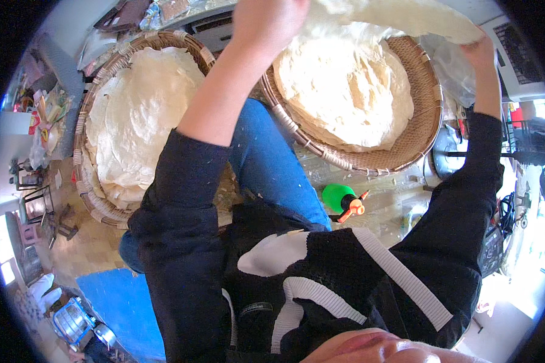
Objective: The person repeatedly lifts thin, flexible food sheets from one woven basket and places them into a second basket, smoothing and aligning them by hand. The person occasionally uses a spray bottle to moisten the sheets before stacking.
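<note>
A large, thin, pale sheet of flatbread [404,19] stretches in the air between my hands at the top edge. My right hand [477,47] grips its right end. My left hand [272,20] is closed at the other end, its fingertips cut off by the frame. Below the sheet, a round woven basket [420,90] holds a brightly lit heap of similar sheets [345,95]. Another woven basket [82,136], on the left, carries a stack of flat, crinkled sheets [134,122], partly covered by my left forearm.
A green spray bottle [338,197] with an orange nozzle stands on the wooden floor [381,199], near my knee in jeans [272,154]. A blue board [118,308] lies lower left, beside metal vessels [75,320]. Crumbs are scattered on the floor. Clutter lines both sides.
</note>
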Action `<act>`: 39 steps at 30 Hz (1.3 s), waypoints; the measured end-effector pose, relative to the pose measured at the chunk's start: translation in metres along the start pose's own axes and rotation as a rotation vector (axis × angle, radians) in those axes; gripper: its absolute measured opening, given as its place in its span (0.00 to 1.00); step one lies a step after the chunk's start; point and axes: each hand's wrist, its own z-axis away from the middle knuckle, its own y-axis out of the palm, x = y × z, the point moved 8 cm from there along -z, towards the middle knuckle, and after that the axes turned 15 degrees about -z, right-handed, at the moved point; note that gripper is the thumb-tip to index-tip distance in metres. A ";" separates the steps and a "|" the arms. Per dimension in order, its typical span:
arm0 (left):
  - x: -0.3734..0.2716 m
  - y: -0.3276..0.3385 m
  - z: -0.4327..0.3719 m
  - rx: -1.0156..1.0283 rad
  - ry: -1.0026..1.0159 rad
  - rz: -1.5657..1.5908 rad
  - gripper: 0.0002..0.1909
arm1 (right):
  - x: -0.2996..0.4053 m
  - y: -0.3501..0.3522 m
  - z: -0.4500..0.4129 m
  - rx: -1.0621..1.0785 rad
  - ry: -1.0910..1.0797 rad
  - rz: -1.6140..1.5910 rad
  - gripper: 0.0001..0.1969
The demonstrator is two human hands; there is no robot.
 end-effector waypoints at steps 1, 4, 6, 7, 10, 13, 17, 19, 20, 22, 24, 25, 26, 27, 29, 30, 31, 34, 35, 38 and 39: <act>-0.011 0.014 -0.008 0.053 0.016 0.093 0.09 | 0.010 -0.018 0.009 -0.036 -0.030 0.002 0.20; -0.036 0.041 -0.009 -0.243 0.183 0.366 0.10 | 0.007 -0.079 0.048 -0.212 -0.087 -0.065 0.19; -0.039 0.082 -0.008 -0.297 0.276 0.253 0.10 | -0.027 -0.117 0.077 -0.284 -0.044 0.039 0.18; -0.037 0.105 -0.002 -0.323 0.320 0.196 0.11 | -0.056 -0.134 0.091 -0.274 0.038 -0.040 0.18; -0.018 0.206 0.025 0.072 0.256 0.059 0.08 | -0.153 -0.190 0.140 -0.349 0.170 -0.091 0.17; -0.017 0.258 0.073 0.128 0.277 0.043 0.07 | -0.249 -0.227 0.192 -0.408 0.357 -0.154 0.09; -0.003 0.302 0.136 0.654 0.029 0.125 0.14 | -0.282 -0.230 0.234 -0.221 0.692 1.168 0.21; -0.014 0.302 0.160 0.815 0.271 -0.098 0.22 | -0.273 -0.204 0.236 -0.143 0.699 1.554 0.26; -0.019 0.303 0.172 0.874 0.390 -0.248 0.26 | -0.269 -0.182 0.228 -0.115 0.609 1.625 0.28; -0.037 0.294 0.174 0.700 0.455 -0.306 0.31 | -0.274 -0.139 0.218 -0.132 0.451 1.710 0.30; -0.055 0.293 0.182 0.641 0.533 -0.261 0.36 | -0.285 -0.094 0.210 -0.069 0.200 1.725 0.33; -0.056 0.298 0.190 0.711 0.506 -0.246 0.36 | -0.293 -0.070 0.210 -0.013 0.035 1.699 0.35; -0.056 0.300 0.196 0.739 0.475 -0.243 0.36 | -0.307 -0.067 0.211 -0.028 0.130 1.655 0.37; -0.053 0.305 0.206 0.843 0.437 -0.214 0.36 | -0.320 -0.064 0.211 -0.042 0.203 1.616 0.38; -0.047 0.300 0.206 0.784 0.427 -0.161 0.32 | -0.343 -0.071 0.213 -0.046 0.450 1.568 0.36; -0.044 0.299 0.207 0.793 0.415 -0.103 0.30 | -0.341 -0.070 0.208 -0.022 0.402 1.643 0.34; -0.041 0.297 0.205 0.789 0.397 -0.040 0.28 | -0.335 -0.072 0.201 -0.059 0.327 1.664 0.33; -0.038 0.287 0.202 0.722 0.396 -0.042 0.19 | -0.307 -0.085 0.167 -0.242 0.081 1.770 0.29; -0.039 0.284 0.200 0.703 0.377 -0.034 0.16 | -0.304 -0.090 0.156 -0.201 0.025 1.669 0.32; -0.043 0.266 0.191 0.572 0.342 0.029 0.11 | -0.324 -0.104 0.133 -0.061 -0.016 1.770 0.28; -0.042 0.259 0.189 0.542 0.327 0.031 0.10 | -0.342 -0.117 0.130 0.060 0.143 1.762 0.27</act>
